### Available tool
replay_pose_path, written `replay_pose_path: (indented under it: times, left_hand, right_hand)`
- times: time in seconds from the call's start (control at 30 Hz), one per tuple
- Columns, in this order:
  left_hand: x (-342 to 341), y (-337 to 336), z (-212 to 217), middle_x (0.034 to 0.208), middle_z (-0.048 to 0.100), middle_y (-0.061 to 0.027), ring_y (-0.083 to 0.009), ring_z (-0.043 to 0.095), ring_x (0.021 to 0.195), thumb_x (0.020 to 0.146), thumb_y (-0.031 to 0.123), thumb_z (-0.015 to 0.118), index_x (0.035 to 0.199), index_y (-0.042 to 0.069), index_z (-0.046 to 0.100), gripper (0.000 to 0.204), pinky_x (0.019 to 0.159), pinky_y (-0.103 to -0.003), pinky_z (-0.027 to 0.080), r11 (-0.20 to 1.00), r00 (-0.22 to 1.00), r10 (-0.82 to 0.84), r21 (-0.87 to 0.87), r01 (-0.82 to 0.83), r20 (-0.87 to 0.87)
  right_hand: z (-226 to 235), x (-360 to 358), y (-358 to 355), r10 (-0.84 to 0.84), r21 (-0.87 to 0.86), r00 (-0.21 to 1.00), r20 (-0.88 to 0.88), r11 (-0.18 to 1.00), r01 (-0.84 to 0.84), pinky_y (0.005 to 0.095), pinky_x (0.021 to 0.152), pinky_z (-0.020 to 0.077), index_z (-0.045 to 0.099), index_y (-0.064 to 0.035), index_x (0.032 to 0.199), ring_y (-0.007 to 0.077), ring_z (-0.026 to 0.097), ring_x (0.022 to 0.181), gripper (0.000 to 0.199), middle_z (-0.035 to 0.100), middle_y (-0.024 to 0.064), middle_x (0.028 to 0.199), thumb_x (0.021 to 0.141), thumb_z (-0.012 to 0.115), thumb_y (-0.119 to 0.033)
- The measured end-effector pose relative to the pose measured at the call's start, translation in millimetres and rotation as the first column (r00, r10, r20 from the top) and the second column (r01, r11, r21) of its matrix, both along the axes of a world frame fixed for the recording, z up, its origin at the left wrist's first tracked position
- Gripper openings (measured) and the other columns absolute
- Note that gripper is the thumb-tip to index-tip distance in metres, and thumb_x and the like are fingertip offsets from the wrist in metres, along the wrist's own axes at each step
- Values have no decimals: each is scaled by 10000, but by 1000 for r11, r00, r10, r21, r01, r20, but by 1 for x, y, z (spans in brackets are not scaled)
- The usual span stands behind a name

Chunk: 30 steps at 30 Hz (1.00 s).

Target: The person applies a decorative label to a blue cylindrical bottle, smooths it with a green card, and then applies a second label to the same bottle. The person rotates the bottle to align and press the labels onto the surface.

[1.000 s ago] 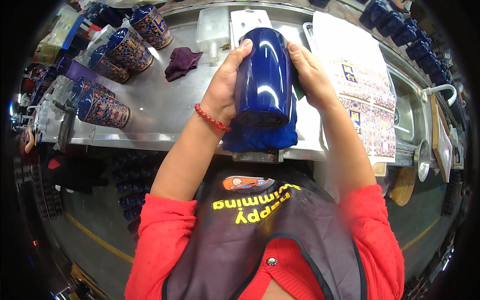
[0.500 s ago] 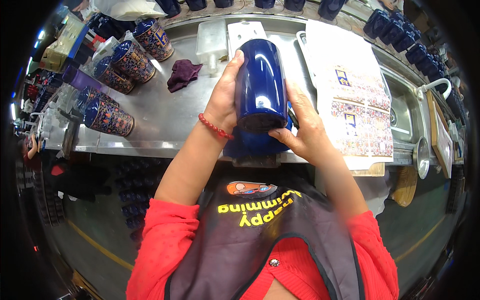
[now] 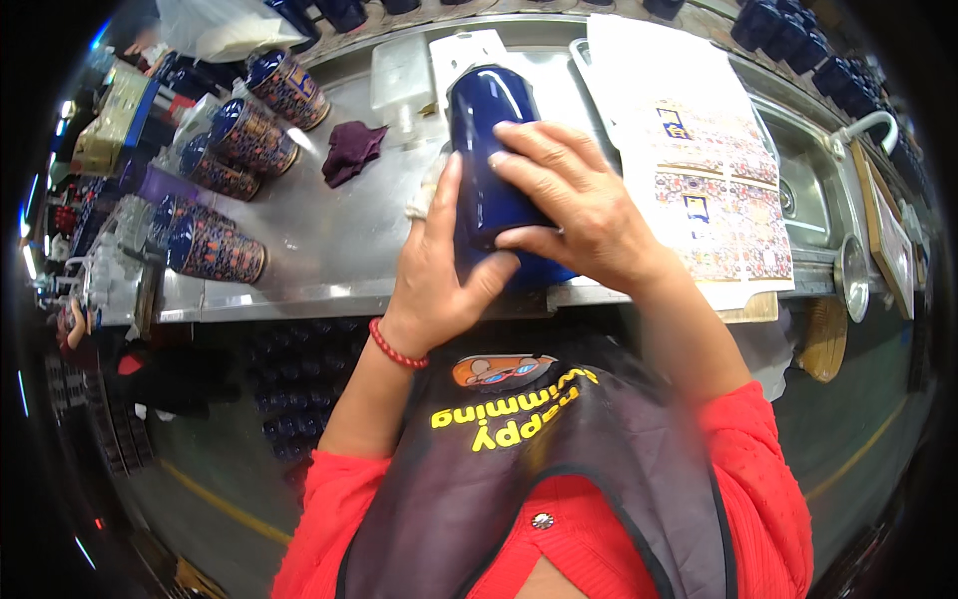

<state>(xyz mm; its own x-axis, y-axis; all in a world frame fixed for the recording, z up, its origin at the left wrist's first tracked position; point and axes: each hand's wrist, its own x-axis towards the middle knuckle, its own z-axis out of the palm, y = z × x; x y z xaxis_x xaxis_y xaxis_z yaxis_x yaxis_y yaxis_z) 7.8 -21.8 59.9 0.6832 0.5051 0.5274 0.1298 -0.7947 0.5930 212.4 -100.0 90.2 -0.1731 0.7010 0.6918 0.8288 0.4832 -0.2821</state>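
A glossy dark blue cylindrical jar [image 3: 487, 120] stands tilted in front of me, between my two hands. My left hand [image 3: 434, 260] holds its left side, with the thumb near its lower end. Across the front and right side lies my right hand [image 3: 589, 205], its fingers apart and curved over the surface, its thumb at the lower end. Under the jar, a blue support or cloth [image 3: 544, 272] shows in part. Right of my hands lie white sheets of patterned decals [image 3: 689, 150].
On the metal worktop [image 3: 309, 240] sit several patterned blue jars [image 3: 215, 250] at the left, a crumpled purple cloth [image 3: 352, 152] and a clear flat bottle [image 3: 401, 80]. A sink [image 3: 810, 195] with a curved tap [image 3: 873, 120] is at the right. More blue jars [image 3: 773, 35] line the far shelf.
My right hand has moved from the jar's right side onto its front. My left hand has slid down its left side. The jar looks slightly turned and farther left.
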Motion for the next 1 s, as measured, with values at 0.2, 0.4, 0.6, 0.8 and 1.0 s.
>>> replay_pose_path:
  times: [0.2,0.4,0.6,0.8,1.0]
  left_hand:
    - [5,-3,-25,1377,576,-238,-454,517,1305,891,362,750,1478,-54,418,792,1146,-633,281,928,950,262,317,-198,-171]
    - [-4,2,-53,1401,559,-264,-496,378,1424,1024,532,517,1412,-78,510,723,1197,-576,241,961,956,245,169,-217,-161]
    - [-8,2,-64,1372,575,-268,-489,434,1382,1039,529,502,1391,-88,519,710,1179,-540,286,984,974,162,-53,-172,-161]
    - [-13,0,-67,1388,566,-286,-451,520,1316,1035,555,484,1409,-129,481,779,1105,-493,384,976,971,162,-113,-184,-178]
    - [-14,2,-66,1385,568,-285,-455,531,1303,1036,538,497,1422,-123,471,766,1114,-500,375,979,979,129,-135,-151,-161]
  right_hand:
    - [-12,2,4,56,11,997,-57,998,-56,472,1075,467,611,-9,1277,391,556,1277,552,586,168,1394,844,778,-309]
    - [-37,92,-25,-209,-197,972,-109,963,185,400,1052,510,692,-27,1170,355,602,1253,310,573,208,1414,872,626,28]
    - [-55,238,-5,-724,-667,659,204,390,635,411,1052,490,712,-107,1231,310,586,1256,339,562,145,1430,943,545,-42]
    - [-64,260,39,-478,-558,636,606,314,768,483,1063,457,716,-213,1289,223,458,1399,395,568,67,1428,958,558,-67]
    - [-68,274,63,-454,-459,577,679,351,816,440,1086,474,682,-220,1336,232,460,1400,442,544,58,1451,957,546,-38]
